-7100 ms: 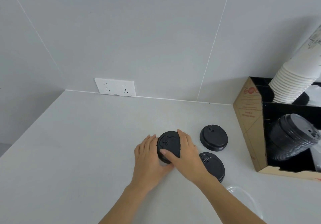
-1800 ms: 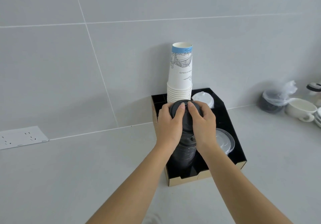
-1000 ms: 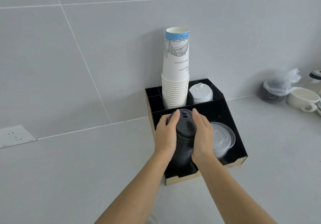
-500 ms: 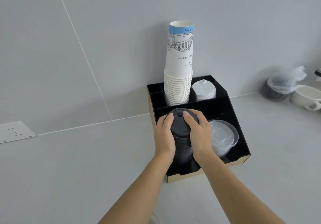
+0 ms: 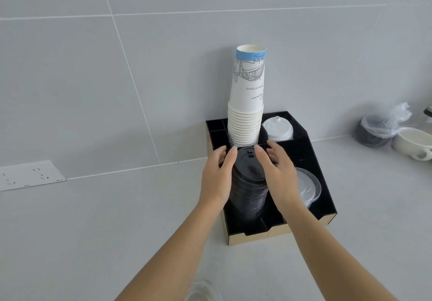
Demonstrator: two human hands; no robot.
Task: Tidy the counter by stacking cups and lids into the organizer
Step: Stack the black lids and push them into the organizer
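Black plastic lids point(image 5: 249, 184) form a tall stack between the two hands, its long axis leaning away from the person toward the wall, the top lid's face tipped up toward the camera with its sip hole at the far edge. The stack stands in the front left compartment of the black organizer point(image 5: 326, 203), which sits on the grey table point(image 5: 93, 219) against the tiled wall. The left hand point(image 5: 216, 179) is spread wide just left of the stack, fingers straight and pointing away from the person, the thumb tip near the top lid's rim; whether it touches cannot be told. The right hand point(image 5: 279, 177) is likewise wide, fingers splayed just right of the stack, thumb close to the top lid, gripping nothing. Beyond the fingertips of both hands rises a column of white paper cups point(image 5: 246, 104), upside down, its axis nearly upright, in a rear compartment. Right of that column, past the right hand, sits a white lid stack point(image 5: 278, 128). Directly right of the right hand, clear lids point(image 5: 307, 187) lean in the front right compartment. Far to the right stand a white mug point(image 5: 412, 145) and a bagged dark bundle point(image 5: 378, 130)
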